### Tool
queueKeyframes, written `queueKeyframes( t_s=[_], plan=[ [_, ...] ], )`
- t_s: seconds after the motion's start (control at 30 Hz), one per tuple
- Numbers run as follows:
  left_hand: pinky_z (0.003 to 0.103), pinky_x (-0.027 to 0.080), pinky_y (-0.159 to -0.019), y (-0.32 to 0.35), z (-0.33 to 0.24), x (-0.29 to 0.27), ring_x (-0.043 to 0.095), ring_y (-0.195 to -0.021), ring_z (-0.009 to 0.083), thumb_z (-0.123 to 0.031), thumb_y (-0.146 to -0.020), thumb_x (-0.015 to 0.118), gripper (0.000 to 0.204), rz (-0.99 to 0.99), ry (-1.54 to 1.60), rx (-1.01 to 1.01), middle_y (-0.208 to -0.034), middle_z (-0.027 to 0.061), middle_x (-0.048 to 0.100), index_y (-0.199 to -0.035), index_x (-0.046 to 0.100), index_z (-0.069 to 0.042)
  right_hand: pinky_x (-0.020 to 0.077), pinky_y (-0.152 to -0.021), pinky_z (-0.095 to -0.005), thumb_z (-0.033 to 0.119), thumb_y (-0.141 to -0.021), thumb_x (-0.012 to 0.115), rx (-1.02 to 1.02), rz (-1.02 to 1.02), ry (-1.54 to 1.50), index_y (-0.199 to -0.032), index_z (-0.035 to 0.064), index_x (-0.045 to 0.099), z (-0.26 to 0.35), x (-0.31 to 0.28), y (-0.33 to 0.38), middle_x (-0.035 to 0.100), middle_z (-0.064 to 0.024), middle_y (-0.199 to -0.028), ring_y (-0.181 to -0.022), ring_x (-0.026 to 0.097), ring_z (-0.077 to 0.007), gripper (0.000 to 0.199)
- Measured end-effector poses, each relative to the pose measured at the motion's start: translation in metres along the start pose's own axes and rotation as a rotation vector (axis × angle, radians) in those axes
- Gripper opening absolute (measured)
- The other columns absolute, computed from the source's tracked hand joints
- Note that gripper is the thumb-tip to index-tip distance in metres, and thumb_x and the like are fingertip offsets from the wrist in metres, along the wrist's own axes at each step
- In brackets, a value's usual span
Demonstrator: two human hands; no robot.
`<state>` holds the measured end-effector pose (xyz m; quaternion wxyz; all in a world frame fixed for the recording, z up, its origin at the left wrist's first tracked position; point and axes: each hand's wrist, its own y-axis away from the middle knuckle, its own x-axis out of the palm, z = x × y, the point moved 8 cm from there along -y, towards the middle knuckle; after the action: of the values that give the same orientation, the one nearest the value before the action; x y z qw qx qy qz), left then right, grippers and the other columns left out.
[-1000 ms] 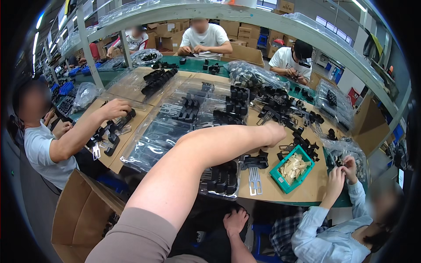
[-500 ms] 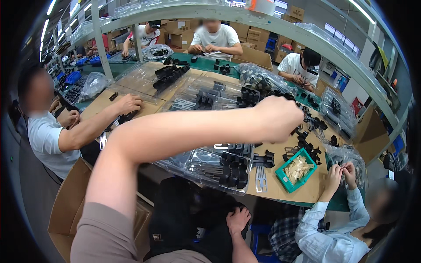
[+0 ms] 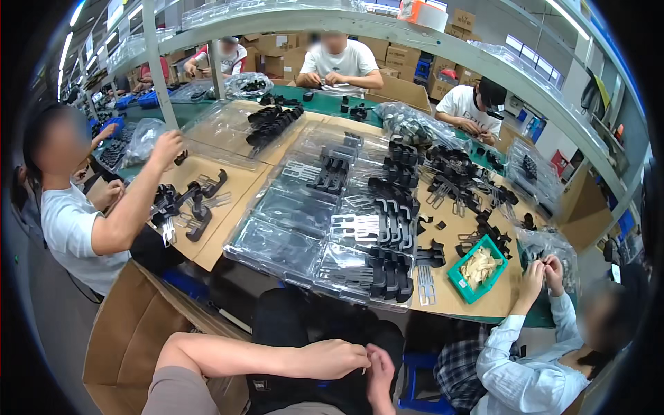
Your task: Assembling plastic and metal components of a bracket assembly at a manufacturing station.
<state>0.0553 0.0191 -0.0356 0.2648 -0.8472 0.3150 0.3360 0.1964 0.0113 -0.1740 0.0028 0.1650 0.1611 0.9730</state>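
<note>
Clear tray (image 3: 273,238) lies flat, partly filled with black parts (image 3: 398,273).

left hand (image 3: 339,358): back from the loose black parts (image 3: 453,188) on the right, now low over the lap (image 3: 294,332), fingertips at or almost at the right hand (image 3: 380,372). right hand: no longer palm-down and spread; turned, fingers toward the left. left forearm (image 3: 259,361) gone from above the clear tray (image 3: 270,220), middle rows uncovered. co-worker's hand at left (image 3: 167,148): raised off their parts.
</note>
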Motion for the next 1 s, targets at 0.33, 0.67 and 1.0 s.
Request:
queueKeyframes(
  t_s=[0.33,0.67,1.0],
  plan=[
    [0.037,0.058,-0.066,0.006,-0.001,0.015,0.069,-0.075,0.0299,0.000,-0.082,0.066,0.020,0.071,-0.057,0.054,-0.102,0.0137,0.063,-0.102,0.068,-0.001,0.0527,-0.097,-0.0309,0.006,-0.101,0.066,0.130,0.011,-0.373,-0.122,-0.0015,0.066,-0.032,0.010,0.045,0.070,-0.0127,-0.115,-0.102,0.067,-0.0194,0.023],
    [0.038,0.058,-0.064,0.014,0.007,0.027,0.069,-0.074,0.0329,0.000,-0.083,0.065,0.017,0.187,-0.094,-0.125,-0.096,0.0146,0.062,-0.100,0.068,0.001,0.0548,-0.084,-0.0278,-0.003,-0.092,0.071,-0.068,-0.133,0.108,-0.112,-0.0039,0.068,-0.020,-0.001,0.047,0.073,-0.0111,-0.102,-0.087,0.066,-0.0164,0.021],
    [0.036,0.056,-0.058,0.003,0.014,-0.005,0.064,-0.062,0.0308,0.000,-0.085,0.067,0.017,-0.084,0.320,-0.151,-0.090,0.0110,0.064,-0.102,0.071,-0.002,0.0584,-0.078,-0.0304,-0.013,-0.076,0.079,-0.915,-0.285,0.668,-0.099,-0.0028,0.073,0.095,0.049,0.085,0.076,-0.0116,-0.096,-0.081,0.070,-0.0213,0.026]
  ],
)
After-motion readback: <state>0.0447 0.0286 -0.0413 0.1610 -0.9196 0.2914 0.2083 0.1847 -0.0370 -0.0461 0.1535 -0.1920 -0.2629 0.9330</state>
